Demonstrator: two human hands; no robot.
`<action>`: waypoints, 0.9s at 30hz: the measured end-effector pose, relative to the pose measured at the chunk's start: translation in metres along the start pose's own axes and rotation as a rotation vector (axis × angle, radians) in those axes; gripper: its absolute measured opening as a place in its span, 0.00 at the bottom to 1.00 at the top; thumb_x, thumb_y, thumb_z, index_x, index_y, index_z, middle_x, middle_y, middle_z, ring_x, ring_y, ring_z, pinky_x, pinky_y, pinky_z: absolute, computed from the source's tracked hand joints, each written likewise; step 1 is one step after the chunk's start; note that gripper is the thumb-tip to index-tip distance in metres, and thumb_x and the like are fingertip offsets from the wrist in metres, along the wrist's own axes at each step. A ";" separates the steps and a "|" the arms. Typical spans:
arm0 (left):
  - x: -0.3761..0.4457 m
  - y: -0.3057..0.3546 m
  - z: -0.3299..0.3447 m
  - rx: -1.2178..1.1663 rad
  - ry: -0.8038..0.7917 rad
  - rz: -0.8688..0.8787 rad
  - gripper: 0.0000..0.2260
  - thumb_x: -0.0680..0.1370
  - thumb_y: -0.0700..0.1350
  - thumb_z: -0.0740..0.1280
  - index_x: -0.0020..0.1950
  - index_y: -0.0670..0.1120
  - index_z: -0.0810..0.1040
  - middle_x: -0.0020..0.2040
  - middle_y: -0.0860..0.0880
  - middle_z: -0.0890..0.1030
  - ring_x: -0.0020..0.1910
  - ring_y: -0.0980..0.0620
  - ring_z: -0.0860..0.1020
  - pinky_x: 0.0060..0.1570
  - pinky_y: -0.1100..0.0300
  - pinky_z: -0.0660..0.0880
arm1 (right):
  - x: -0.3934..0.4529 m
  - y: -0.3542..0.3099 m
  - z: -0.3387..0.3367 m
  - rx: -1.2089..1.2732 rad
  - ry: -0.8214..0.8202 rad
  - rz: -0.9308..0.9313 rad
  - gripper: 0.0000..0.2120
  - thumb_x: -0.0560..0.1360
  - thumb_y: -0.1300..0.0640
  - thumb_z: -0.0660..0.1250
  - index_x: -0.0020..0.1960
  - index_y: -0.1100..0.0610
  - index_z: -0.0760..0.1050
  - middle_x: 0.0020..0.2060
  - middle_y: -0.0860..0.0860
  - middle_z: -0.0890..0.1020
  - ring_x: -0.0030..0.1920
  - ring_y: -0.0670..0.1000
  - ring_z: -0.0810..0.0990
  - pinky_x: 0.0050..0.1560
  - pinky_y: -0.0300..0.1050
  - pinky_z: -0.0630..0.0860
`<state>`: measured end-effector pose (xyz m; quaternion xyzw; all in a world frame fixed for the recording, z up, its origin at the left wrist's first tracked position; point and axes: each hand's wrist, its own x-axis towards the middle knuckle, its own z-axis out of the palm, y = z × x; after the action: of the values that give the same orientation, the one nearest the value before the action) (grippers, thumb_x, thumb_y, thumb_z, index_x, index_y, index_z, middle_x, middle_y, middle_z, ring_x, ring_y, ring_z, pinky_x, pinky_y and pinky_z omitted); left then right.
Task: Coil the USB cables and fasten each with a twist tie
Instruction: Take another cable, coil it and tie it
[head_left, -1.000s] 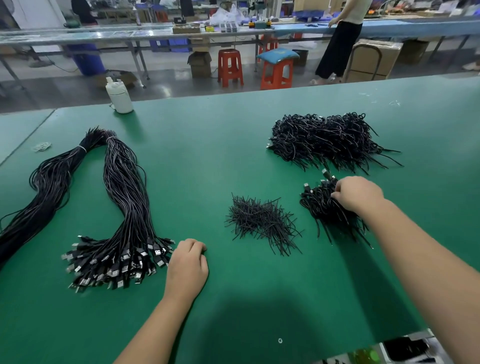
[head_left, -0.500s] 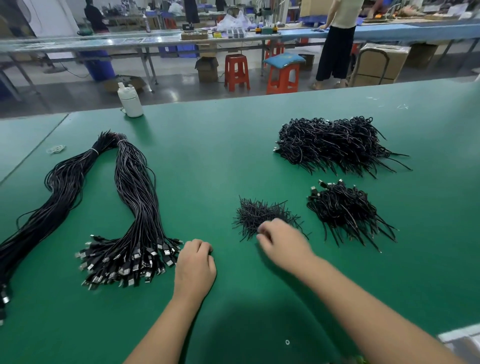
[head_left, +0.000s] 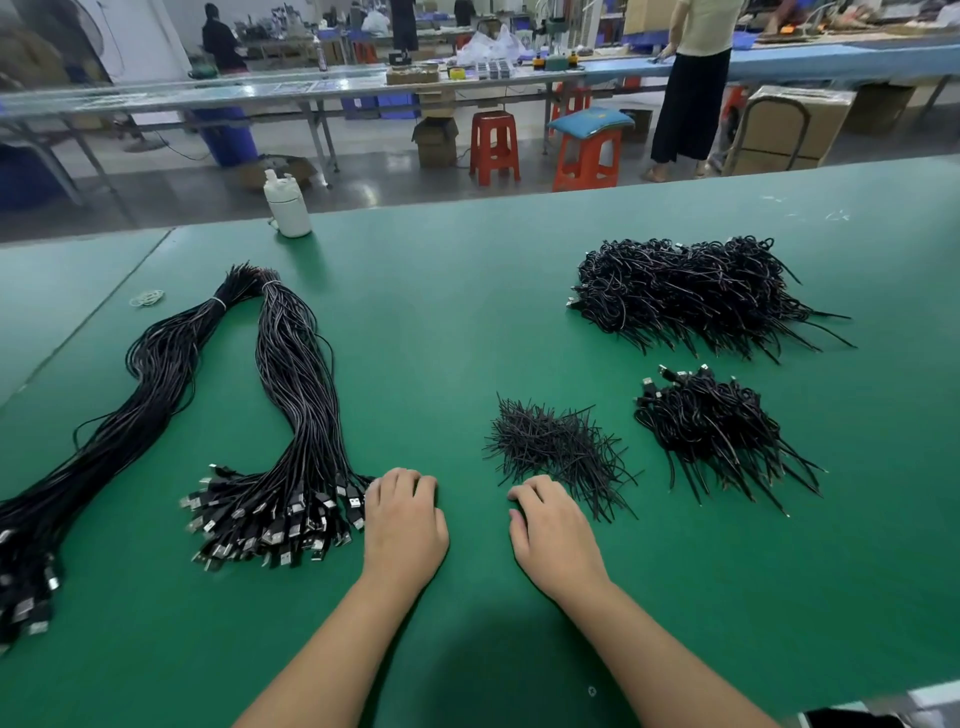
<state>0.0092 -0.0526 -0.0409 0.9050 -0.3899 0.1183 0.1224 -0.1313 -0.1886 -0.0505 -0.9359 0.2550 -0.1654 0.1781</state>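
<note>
Half a second ago the right hand (head_left: 553, 535) was reaching into the pile of twist ties (head_left: 558, 449); now it has drawn back to the near edge of that pile and lies palm down on the green desk (head_left: 467, 322), fingers curled under. Whether its grip pinches a tie cannot be told. The left hand (head_left: 405, 525) has stayed put, loosely curled on the desk and grasping nothing, its knuckles just beside the USB plugs (head_left: 275, 525) at the near end of the long bundle of uncoiled USB cables (head_left: 296, 374).

That bundle loops away to the far left, banded at its bend, and returns along the left edge of the view. On the right lie a small heap of coiled cables (head_left: 719, 431) and, farther off, a large heap of coiled cables (head_left: 691, 293).

Bare desk runs between the two hands, through the middle between bundle and heaps, and along the near side. A white bottle (head_left: 287, 205) stands at the far edge; a seam crosses the desk at far left, with rubber bands (head_left: 147, 298) beside it.
</note>
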 end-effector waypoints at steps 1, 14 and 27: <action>0.006 -0.005 -0.003 0.021 -0.004 -0.001 0.10 0.71 0.42 0.68 0.52 0.47 0.81 0.52 0.49 0.79 0.58 0.46 0.74 0.62 0.49 0.68 | 0.001 0.000 0.000 0.003 0.001 0.003 0.10 0.81 0.53 0.59 0.59 0.53 0.75 0.54 0.45 0.74 0.51 0.46 0.72 0.54 0.40 0.71; 0.062 -0.062 -0.035 0.406 -0.417 0.076 0.11 0.78 0.40 0.61 0.56 0.52 0.76 0.52 0.52 0.80 0.53 0.49 0.76 0.51 0.55 0.68 | 0.002 -0.001 0.002 0.000 0.021 0.024 0.08 0.79 0.53 0.61 0.56 0.52 0.75 0.51 0.45 0.74 0.48 0.47 0.73 0.52 0.40 0.73; 0.012 -0.023 -0.038 -0.082 -0.037 0.077 0.10 0.70 0.35 0.73 0.47 0.49 0.85 0.41 0.52 0.85 0.37 0.45 0.82 0.35 0.56 0.78 | 0.001 0.000 0.000 0.050 0.033 0.034 0.15 0.80 0.51 0.59 0.65 0.53 0.71 0.56 0.46 0.75 0.55 0.46 0.74 0.58 0.41 0.72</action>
<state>0.0291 -0.0334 -0.0042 0.8856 -0.4310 0.0902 0.1476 -0.1303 -0.1888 -0.0505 -0.9239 0.2694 -0.1840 0.2001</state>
